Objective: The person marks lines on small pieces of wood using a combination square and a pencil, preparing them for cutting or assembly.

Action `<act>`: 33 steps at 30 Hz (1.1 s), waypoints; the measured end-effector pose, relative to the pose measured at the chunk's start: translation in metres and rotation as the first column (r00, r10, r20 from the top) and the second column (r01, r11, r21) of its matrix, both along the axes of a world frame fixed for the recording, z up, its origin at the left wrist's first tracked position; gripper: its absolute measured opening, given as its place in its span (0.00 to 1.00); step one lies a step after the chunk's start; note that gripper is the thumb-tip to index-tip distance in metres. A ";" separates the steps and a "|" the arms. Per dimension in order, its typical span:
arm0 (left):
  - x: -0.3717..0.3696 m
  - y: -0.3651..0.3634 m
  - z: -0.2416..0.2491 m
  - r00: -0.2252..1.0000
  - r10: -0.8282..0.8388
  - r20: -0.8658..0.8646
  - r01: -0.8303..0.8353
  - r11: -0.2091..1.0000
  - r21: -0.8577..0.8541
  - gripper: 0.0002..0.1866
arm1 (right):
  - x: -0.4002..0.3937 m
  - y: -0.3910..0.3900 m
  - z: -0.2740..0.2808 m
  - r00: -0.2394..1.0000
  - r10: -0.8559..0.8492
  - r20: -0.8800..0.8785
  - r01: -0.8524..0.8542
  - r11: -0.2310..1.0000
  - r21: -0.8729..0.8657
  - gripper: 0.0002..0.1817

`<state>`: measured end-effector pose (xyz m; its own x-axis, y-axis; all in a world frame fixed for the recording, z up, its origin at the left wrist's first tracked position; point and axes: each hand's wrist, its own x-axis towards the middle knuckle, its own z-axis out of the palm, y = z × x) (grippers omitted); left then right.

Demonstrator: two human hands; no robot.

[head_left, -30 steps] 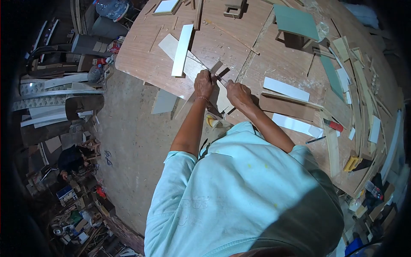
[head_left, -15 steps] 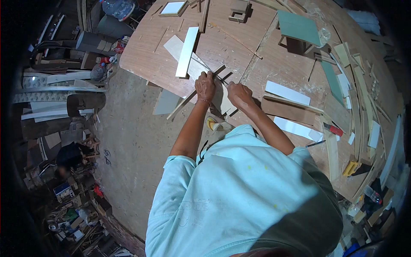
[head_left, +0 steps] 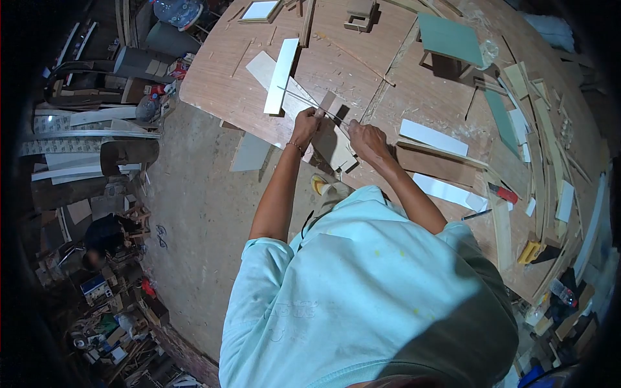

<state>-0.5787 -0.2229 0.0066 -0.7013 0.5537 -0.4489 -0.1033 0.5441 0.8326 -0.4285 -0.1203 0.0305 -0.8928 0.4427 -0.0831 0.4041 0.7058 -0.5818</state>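
My left hand (head_left: 305, 127) is closed on a narrow wooden strip (head_left: 328, 102), whose end shows just beyond the fingers. My right hand (head_left: 369, 140) is closed around the near end of a long thin tool (head_left: 299, 96). It runs past my left fingertips and overlaps a white strip (head_left: 282, 77) at upper left; I cannot tell whether it is a saw or a file. Beneath both hands a pale board (head_left: 335, 149) lies at a slant near the table edge. Its far end (head_left: 262, 66) shows beyond the white strip.
The large wooden table (head_left: 220, 77) carries a green-topped miniature table (head_left: 451, 40), a small wooden stool-like piece (head_left: 359, 14) and white panels (head_left: 433, 138). A red-handled tool (head_left: 503, 193) and wood strips lie at right. A person (head_left: 107, 234) is at far left.
My left hand has shifted slightly left, and the wooden strip's long lower part no longer shows. The thin tool now reaches farther to the upper left. My right hand has moved slightly right.
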 end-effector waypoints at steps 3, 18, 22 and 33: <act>-0.001 -0.002 -0.001 1.000 -0.011 0.019 0.010 0.999 0.033 0.15 | 0.001 0.001 0.006 0.999 0.007 0.048 -0.006 0.999 -0.036 0.12; 0.009 0.010 0.000 0.607 -0.339 -0.719 0.037 0.915 -0.401 0.07 | 0.004 -0.006 0.021 0.998 -0.051 0.044 0.054 0.997 -0.063 0.14; 0.001 0.011 0.010 0.996 -0.068 -0.065 0.061 0.993 -0.105 0.10 | 0.003 -0.004 0.024 0.994 -0.109 0.032 0.111 0.991 -0.070 0.15; 0.004 0.005 -0.040 0.973 -0.080 -0.218 0.079 0.997 -0.016 0.09 | -0.010 0.002 -0.001 0.980 -0.197 -0.033 0.187 0.964 -0.190 0.18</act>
